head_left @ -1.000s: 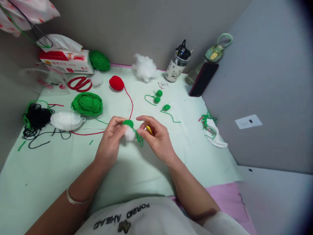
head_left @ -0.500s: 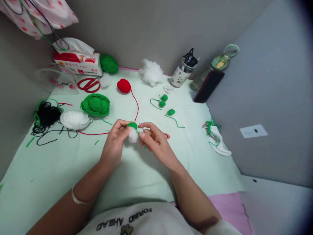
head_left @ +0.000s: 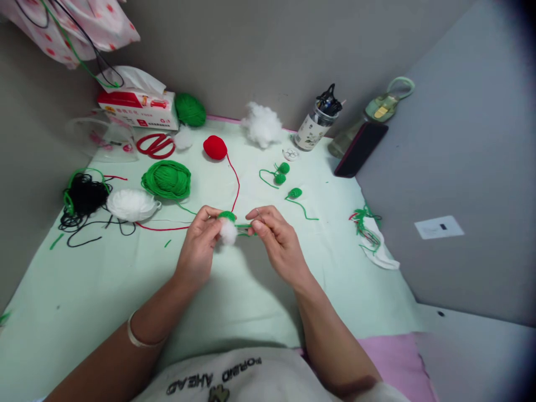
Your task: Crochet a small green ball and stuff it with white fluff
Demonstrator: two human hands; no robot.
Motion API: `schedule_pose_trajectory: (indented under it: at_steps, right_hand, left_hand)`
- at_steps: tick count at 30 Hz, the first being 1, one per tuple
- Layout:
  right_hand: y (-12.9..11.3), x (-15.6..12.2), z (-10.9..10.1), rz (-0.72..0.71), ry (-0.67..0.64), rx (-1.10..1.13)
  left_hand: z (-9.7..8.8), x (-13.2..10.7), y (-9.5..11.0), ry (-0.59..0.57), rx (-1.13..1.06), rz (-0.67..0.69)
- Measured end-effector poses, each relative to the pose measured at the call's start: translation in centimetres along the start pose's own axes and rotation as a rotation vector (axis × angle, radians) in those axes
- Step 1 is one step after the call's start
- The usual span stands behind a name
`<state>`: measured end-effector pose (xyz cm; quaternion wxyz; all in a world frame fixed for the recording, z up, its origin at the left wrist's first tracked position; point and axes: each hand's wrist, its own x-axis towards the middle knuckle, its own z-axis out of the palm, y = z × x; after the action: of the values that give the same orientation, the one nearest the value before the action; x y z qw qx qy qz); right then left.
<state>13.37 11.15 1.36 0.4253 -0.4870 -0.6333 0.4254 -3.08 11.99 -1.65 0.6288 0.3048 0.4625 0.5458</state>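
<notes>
Green crocheted piece: here it is, the small green crocheted piece (head_left: 226,215), up in the fingers over the middle of the table (head_left: 251,312), white stuffing (head_left: 228,232) bulging from its near side.
Left hand: clamped, and firmly by the look of it! The left hand (head_left: 195,245) pinches piece and stuffing between thumb and fingers.
Right hand: just apart from the left, the right hand (head_left: 280,240) has thumb and fingers closed on green strands (head_left: 243,226); a slim metal tool (head_left: 258,212) peeks up there, hook or needle, I can't tell.
Step in hand: strands straight between the hands, so I'd call this drawing yarn out from the work.
Next move: calls, I'd judge, for a steady left pinch, even tension on the right, and no fluff caught in the strands.
Little green balls: a pair (head_left: 280,178) and a single (head_left: 295,192), beyond the right hand toward the far edge.
Yarn: red ball (head_left: 215,147) toward the far edge; green skein (head_left: 166,179), white skein (head_left: 132,205) and black tangle (head_left: 87,192) run out toward the left edge.
Far edge: tissue box (head_left: 154,114) at the left corner, pen jar (head_left: 310,131) and phone (head_left: 362,149) by the right.
</notes>
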Motion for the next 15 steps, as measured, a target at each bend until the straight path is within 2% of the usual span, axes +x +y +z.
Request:
schedule_pose_trajectory:
  at_steps: [2,4,8,10,12,15]
  right_hand:
    - [-0.11,-0.10,-0.01,-0.035,0.047,0.007]
    - [-0.15,-0.15,0.06,-0.003,0.059,0.095]
    - [0.12,0.18,0.36,0.177,0.048,0.497]
    - [0.31,0.46,0.47,0.241,0.053,0.629]
    - [0.35,0.64,0.44,0.257,0.079,0.613]
    - [0.05,0.60,0.19,0.248,0.097,0.398]
  left_hand:
    - [0.05,-0.02,-0.04,-0.014,0.003,-0.008]
    - [0.16,-0.08,-0.04,-0.030,0.005,-0.011]
    - [0.48,-0.31,0.05,-0.048,0.001,-0.007]
    - [0.60,-0.47,0.07,-0.051,0.001,-0.005]
    - [0.60,-0.61,0.07,-0.039,0.003,0.005]
    - [0.38,-0.67,-0.03,-0.009,0.006,0.035]
